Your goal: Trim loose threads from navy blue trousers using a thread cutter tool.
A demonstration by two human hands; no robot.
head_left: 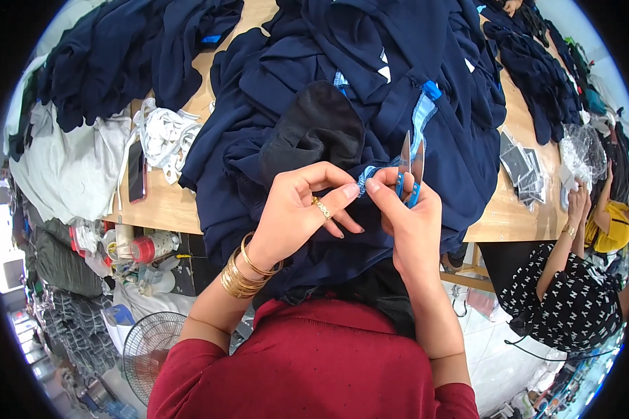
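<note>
My left hand (304,206), wearing a ring and several gold bangles, is closed in a pinch on the end of a light blue fabric strip (367,176). Close beside it, my right hand (409,209) is closed around small scissors (410,167) with blue handles. Their blades stand parted and point away from me. Thumb and finger of that same hand also pinch the blue strip. Under both hands lies a large heap of navy garments (272,91). A black cloth panel (318,129) shows in it, and more light blue trim (423,112) runs along one garment.
On the wooden table (175,209) lie a phone (137,171) and a white bundle of strips (166,136) at left. Small packets (524,167) and clear plastic (584,153) lie right. A fan (150,349) stands low left. Another person (566,293) works at the right edge.
</note>
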